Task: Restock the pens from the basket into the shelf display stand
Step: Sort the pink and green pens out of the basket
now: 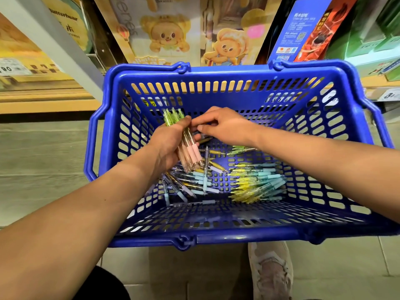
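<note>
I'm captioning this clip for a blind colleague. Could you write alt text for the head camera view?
A person's left hand grips a bundle of pink-grip pens over a blue plastic basket, while the right hand touches the bundle. On the basket floor lie loose pens with pale blue grips; cartoon bear packaging stands behind.

— How do the arms lie?
— Both bare forearms reach forward and meet in the middle. The left grip [170, 146] curls round a bundle of clear plastic pens with pink sleeves and green tops [191, 151].
— And the other?
— The right grip [225, 126] is back up with fingers bent, thumb and forefinger tips at that bundle. I cannot tell whether they pinch.
</note>
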### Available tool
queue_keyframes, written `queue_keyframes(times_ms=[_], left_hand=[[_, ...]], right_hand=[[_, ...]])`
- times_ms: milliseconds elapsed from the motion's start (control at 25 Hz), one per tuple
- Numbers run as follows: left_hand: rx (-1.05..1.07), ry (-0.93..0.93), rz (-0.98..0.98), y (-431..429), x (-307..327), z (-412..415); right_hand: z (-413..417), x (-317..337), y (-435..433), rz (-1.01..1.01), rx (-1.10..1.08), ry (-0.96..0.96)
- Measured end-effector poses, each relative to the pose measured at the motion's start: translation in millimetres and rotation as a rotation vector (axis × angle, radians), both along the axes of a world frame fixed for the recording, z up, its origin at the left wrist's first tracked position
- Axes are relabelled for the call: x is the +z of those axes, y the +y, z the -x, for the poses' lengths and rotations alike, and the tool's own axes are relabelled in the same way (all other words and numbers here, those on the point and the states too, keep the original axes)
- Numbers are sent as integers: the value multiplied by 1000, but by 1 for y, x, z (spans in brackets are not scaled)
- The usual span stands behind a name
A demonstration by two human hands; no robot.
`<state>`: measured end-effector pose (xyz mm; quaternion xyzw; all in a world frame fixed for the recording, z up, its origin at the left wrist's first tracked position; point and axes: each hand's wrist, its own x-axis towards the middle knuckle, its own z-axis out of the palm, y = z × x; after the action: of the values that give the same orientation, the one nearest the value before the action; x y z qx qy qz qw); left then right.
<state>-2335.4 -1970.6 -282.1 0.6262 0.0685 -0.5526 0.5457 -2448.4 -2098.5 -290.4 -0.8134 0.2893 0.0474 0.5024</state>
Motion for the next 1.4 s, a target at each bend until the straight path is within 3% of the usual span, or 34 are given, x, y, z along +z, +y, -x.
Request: queue_keyframes(times_ms=[80,160,320,400,480,840,960,1160,1400], left_hand=[[6,-37,-32,-2,-2,-1],[-20,-63,-51,-1,-5,0],[-61,-101,-72,-1,-12,-1],[-72,-90,-72,-2,-13,0],[-90,-71,-63,-4,-11,1],[-145,-52,-92,-3,-11,0],[-163,-60,-89,-5,-12,3],[-135,-103,-126,-5,-10,5],[-91,-69,-103,-12,-9,11]], right_hand=[[12,-5,-17,9,-16,41],[30,-16,-32,123,89,238],[67,-48,-37,674,531,665],[78,-62,-30,863,666,704],[81,-71,-27,929,719,702],[85,-75,-31,1007,758,728],[84,-74,-29,949,703,754],[83,-57,-37,635,532,620],[60,-30,-2,-145,-110,127]])
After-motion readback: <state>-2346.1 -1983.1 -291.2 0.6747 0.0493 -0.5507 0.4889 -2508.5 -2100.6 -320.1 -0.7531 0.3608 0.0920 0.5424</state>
